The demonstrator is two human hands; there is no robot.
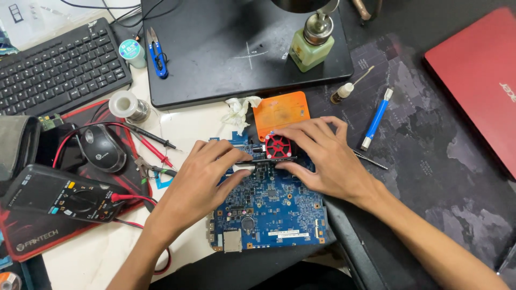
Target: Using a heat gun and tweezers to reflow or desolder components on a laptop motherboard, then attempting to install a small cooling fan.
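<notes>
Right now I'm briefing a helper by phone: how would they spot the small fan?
Find the blue circuit board at the desk's near edge. At its far end, both hands flank a small fan. It is the only red, round, spoked part there.

- Board (269,207): blue, speckled with small grey and black parts.
- Fan (278,146): red, black hub.
- Pad (281,111): orange.
- Laptop (478,80): red.
- Pen (377,118): blue, white ends.
- Keyboard (56,67): black.
- Mat (430,156): dark grey map pattern.
</notes>
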